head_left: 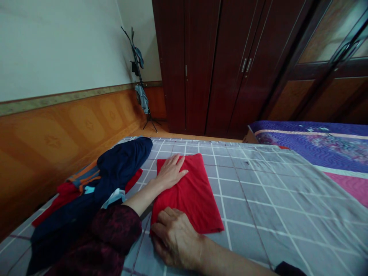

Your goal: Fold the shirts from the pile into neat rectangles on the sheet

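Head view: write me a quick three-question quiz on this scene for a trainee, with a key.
1. True or false: the left hand lies palm down on the red cloth.
2. The right hand is at which corner of the red cloth? A) far right B) near left C) far left
3. Fill in: in the picture, the dark blue garment lies to the ____ of the red cloth.

Key: 1. True; 2. B; 3. left

Maroon-and-black patterned left sleeve [116, 230], puffy, dark right sleeve [289, 269], bare left hand [171, 172], bare right hand [176, 238]
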A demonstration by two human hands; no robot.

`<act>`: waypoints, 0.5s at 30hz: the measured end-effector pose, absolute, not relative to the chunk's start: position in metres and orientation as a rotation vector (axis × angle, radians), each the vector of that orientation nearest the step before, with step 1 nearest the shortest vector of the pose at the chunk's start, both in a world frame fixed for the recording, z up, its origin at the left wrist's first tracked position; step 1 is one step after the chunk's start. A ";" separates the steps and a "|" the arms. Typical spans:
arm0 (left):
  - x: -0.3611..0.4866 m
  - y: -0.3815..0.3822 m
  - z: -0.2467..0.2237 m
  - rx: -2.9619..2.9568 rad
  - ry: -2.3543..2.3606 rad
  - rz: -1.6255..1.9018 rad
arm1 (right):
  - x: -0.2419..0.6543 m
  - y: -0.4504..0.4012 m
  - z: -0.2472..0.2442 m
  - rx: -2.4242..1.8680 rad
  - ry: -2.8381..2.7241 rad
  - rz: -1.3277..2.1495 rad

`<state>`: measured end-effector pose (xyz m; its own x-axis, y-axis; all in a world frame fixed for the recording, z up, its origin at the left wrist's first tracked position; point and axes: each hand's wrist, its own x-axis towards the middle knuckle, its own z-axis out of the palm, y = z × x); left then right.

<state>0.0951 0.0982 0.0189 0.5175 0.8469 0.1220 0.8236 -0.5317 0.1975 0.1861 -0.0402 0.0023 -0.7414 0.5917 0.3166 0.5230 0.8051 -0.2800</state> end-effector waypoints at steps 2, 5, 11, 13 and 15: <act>0.098 0.096 0.016 2.584 1.475 0.473 | 0.187 -0.040 0.004 -0.815 -2.611 0.239; 0.090 0.079 0.004 2.557 1.436 0.546 | 0.192 -0.036 0.016 -0.726 -2.601 0.263; 0.051 0.036 -0.025 2.693 1.372 0.445 | 0.229 0.010 0.035 -1.033 -2.274 0.325; 0.047 0.026 -0.026 2.714 1.400 0.416 | 0.251 0.034 0.024 -1.202 -2.345 0.264; 0.048 0.020 -0.023 2.699 1.453 0.369 | 0.274 0.056 0.010 -1.448 -2.379 0.169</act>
<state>0.0480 0.0196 -0.0233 0.5290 0.8285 0.1836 0.8157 -0.5561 0.1596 0.2744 0.0560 0.0095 -0.4168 0.8788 0.2325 0.8372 0.4707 -0.2784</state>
